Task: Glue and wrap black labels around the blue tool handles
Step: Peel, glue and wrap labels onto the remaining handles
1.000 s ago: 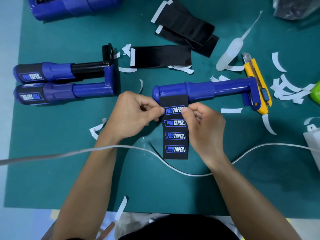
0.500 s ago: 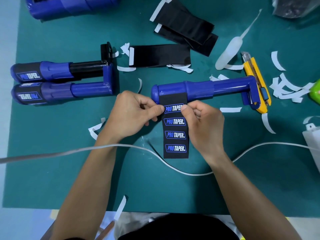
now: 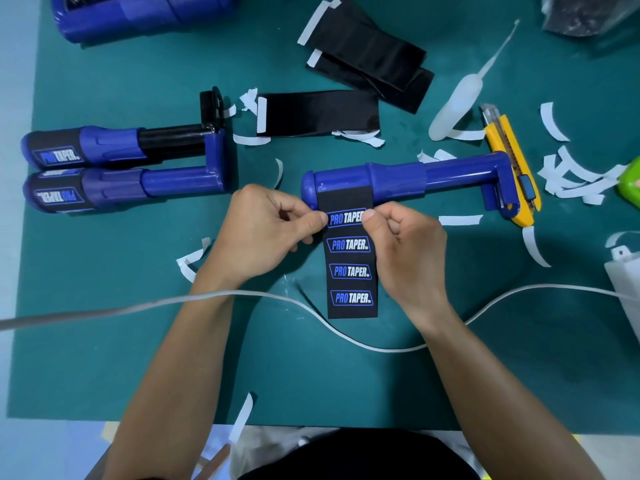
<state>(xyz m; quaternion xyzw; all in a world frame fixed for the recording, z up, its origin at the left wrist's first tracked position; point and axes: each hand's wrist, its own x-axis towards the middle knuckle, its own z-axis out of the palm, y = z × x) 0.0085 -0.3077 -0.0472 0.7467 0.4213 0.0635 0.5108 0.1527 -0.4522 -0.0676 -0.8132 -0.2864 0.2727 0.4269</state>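
A blue tool (image 3: 408,180) lies across the middle of the green mat, handle end to the left. A black label strip (image 3: 350,268) printed with several PRO TAPER logos hangs from the handle toward me. My left hand (image 3: 263,233) pinches the strip's left edge just below the handle. My right hand (image 3: 405,244) pinches its right edge at the same height. Two tools with wrapped labels (image 3: 114,171) lie side by side at the left. Spare black labels (image 3: 318,112) lie behind the handle, and more are piled up (image 3: 367,53) at the back.
A yellow utility knife (image 3: 512,168) lies against the tool's right end. A white glue bottle (image 3: 460,102) with a long nozzle lies behind it. White backing scraps (image 3: 568,174) litter the mat. A white cable (image 3: 346,330) crosses in front. Another blue tool (image 3: 145,12) sits far left.
The two hands and the label have barely shifted. Both hands keep pinching the strip's edges below the handle.
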